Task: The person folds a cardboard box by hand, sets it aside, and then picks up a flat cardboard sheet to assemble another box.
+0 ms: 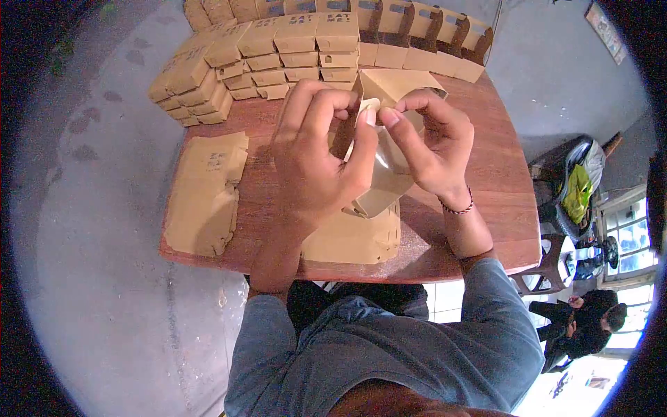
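Note:
A partly folded brown cardboard food box [396, 83] is held up over the table, its glossy inner side facing me. My left hand [316, 149] grips its left edge, thumb and fingers closed at the upper corner. My right hand [436, 142] pinches the same corner area, the two thumbs nearly meeting. The exact flap between the fingertips is partly hidden. Beneath the box lies a stack of flat cardboard blanks [351, 240] at the table's near edge. Another stack of flat blanks [205, 194], with dark print, lies left of my left hand.
Closed printed boxes [299, 42] are stacked in several layers at the back left of the wooden table [497, 174]. Open-windowed cardboard boxes [424, 28] stand in a row at the back right. A plastic stool [552, 267] and a person [587, 323] are off to the right.

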Tool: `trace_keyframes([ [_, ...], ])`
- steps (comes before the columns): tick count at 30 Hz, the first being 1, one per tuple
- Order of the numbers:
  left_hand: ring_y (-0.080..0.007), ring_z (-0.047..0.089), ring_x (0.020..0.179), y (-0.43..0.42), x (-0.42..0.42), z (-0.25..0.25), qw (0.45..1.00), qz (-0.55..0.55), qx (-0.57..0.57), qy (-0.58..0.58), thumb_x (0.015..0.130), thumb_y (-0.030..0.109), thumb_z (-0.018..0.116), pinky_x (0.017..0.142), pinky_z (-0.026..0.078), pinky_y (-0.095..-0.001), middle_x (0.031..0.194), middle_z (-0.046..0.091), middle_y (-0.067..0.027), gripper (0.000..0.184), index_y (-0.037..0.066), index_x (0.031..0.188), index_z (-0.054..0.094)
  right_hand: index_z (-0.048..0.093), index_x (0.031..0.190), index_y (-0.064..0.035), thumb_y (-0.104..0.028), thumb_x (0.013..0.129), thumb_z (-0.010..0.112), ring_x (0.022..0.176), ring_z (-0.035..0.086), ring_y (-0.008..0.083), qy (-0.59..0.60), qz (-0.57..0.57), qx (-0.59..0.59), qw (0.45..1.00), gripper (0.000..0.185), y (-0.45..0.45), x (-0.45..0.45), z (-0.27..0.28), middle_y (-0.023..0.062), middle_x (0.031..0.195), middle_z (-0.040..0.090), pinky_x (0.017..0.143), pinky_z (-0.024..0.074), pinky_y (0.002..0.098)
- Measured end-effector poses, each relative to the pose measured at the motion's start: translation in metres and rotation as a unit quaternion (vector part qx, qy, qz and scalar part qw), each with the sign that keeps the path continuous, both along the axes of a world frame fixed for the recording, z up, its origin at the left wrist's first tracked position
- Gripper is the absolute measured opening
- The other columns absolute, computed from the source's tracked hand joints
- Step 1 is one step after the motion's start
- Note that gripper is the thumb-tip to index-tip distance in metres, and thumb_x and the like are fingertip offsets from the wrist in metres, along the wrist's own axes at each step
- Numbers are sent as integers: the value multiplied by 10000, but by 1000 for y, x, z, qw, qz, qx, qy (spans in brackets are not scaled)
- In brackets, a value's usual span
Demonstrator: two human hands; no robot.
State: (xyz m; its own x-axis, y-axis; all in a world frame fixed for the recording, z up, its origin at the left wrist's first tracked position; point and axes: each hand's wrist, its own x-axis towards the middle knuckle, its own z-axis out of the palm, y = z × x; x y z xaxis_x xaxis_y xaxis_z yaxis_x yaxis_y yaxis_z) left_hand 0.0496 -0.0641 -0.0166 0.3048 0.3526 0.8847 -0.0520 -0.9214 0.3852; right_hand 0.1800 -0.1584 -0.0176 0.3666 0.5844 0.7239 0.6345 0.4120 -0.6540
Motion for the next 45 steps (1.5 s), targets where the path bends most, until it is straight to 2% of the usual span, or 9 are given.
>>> trace_keyframes([
  [7, -243, 589, 744, -5, 3, -2, 1000, 4, -16, -3, 780, 49, 688, 647, 483, -359, 837, 552, -100, 133, 32, 871, 593, 671, 831, -6, -69, 798, 713, 692, 661, 182, -36, -3, 7, 999, 83, -1, 2, 0, 103, 765, 676, 633, 498, 291],
  [10, -255, 587, 775, -1, 0, 0, 999, 26, 39, 14, 790, 62, 685, 670, 483, -371, 836, 550, -101, 129, 36, 875, 591, 668, 833, -6, -66, 795, 710, 702, 670, 220, -57, -7, -5, 998, 83, -1, 3, 0, 119, 778, 676, 639, 505, 309],
  [12, -263, 594, 771, 0, -5, 4, 996, 26, 27, 78, 822, 86, 689, 687, 485, -364, 869, 573, -129, 123, 14, 858, 596, 666, 833, -4, -65, 798, 703, 708, 670, 251, -83, -14, -12, 996, 79, -1, 3, 2, 130, 783, 674, 647, 510, 324],
  [16, -248, 589, 781, 6, -8, 4, 996, -22, -27, 82, 824, 95, 689, 710, 477, -349, 878, 575, -125, 124, 0, 843, 613, 660, 840, 3, -60, 803, 680, 725, 662, 322, -186, -40, 29, 981, 76, 3, 3, 0, 158, 788, 667, 663, 520, 371],
  [20, -216, 575, 788, 1, -7, 6, 995, -37, -83, 51, 817, 92, 694, 723, 476, -319, 889, 565, -116, 138, -16, 855, 618, 655, 847, 8, -55, 794, 670, 744, 666, 331, -222, -42, 29, 974, 83, 2, 6, 0, 165, 799, 671, 681, 526, 383],
  [30, -169, 571, 769, 9, -6, -1, 994, -50, -77, 58, 828, 73, 684, 646, 487, -270, 892, 530, -94, 116, -15, 850, 612, 674, 846, 7, -53, 796, 663, 716, 688, 313, -172, -34, -9, 984, 79, 2, 4, -1, 156, 801, 691, 659, 543, 368],
  [35, -170, 566, 778, 5, -10, 4, 992, -57, -95, 66, 829, 59, 678, 673, 487, -277, 908, 530, -96, 111, -17, 856, 601, 684, 849, 19, -44, 799, 675, 693, 697, 278, -129, -20, -10, 991, 80, 7, 4, -7, 150, 788, 697, 628, 543, 338],
  [43, -183, 576, 864, 10, -14, 5, 993, -74, -68, 68, 840, 55, 667, 733, 509, -287, 992, 527, -96, 124, -14, 885, 575, 673, 831, 18, -57, 855, 688, 673, 669, 128, 139, 45, 41, 988, 80, 17, -18, -25, 77, 723, 683, 599, 517, 259],
  [45, -217, 653, 895, 9, -8, 2, 982, -127, -142, 16, 857, 96, 687, 761, 557, -316, 981, 594, -134, 157, -13, 931, 601, 670, 825, 16, -62, 856, 690, 666, 657, 119, 140, 41, 52, 988, 86, 19, -18, -31, 67, 720, 680, 599, 513, 254],
])
